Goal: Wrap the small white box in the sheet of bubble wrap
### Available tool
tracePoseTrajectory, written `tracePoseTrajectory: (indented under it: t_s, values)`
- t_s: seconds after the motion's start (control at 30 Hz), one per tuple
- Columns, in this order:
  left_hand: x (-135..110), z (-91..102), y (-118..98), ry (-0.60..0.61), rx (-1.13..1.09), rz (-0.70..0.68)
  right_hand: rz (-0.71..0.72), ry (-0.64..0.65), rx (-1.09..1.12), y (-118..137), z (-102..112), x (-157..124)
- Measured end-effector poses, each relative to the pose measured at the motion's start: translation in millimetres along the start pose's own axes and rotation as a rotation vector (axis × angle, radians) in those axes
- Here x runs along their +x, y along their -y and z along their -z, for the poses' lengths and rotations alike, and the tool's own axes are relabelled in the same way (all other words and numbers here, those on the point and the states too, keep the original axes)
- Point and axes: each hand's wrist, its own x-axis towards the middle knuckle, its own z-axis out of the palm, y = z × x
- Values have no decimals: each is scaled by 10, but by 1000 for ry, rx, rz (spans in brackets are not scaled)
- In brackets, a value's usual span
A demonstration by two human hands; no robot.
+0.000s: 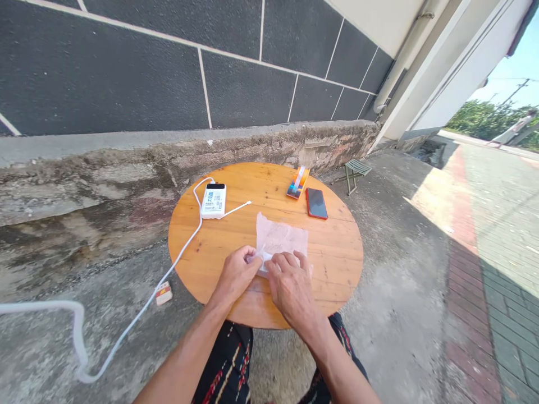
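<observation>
A pinkish, translucent sheet of bubble wrap (pixel 281 235) lies near the front of the round wooden table, its far part spread flat. A small white item (pixel 265 261) shows between my hands at the near end of the sheet; its kind is mostly hidden. With thumb and fingers pinched together, my left hand (pixel 240 270) grips the left edge of the wrap beside that item. My right hand (pixel 290 280) is curled palm down over the wrap and the white item, its fingertips pressing on them.
On the table (pixel 236 235) stand a white power bank (pixel 214 202) with a white cable (pixel 185 245), an orange tape dispenser (pixel 298 183) and a red-edged phone (pixel 316 203). A small box (pixel 164 293) lies on the ground at left. A folding stool (pixel 356 173) stands behind, near the wall.
</observation>
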Motion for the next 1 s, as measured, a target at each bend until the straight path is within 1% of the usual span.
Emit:
tracePoseTrajectory:
  t_s: [0.1, 0.23, 0.4, 0.6, 0.73, 0.9, 1.0]
  values:
    - [-6, 15, -11, -19, 78, -75, 6, 26, -9, 11, 36, -5]
    - [-15, 28, -49, -35, 194, -123, 3, 34, -28, 18, 63, -8]
    - [-52, -6, -91, -75, 383, -194, -11, 37, -35, 18, 76, -23]
    - [-58, 9, -23, -3, 331, -206, -11, 35, -25, 5, 69, -26]
    - [-112, 61, -12, 44, 297, -265, -8, 21, -12, -16, 27, -31]
    - [-160, 68, -67, 2, 228, -303, -4, -14, 31, -30, -18, -31]
    - [-161, 45, -97, -29, 228, -362, -4, -48, 41, -33, -36, -30]
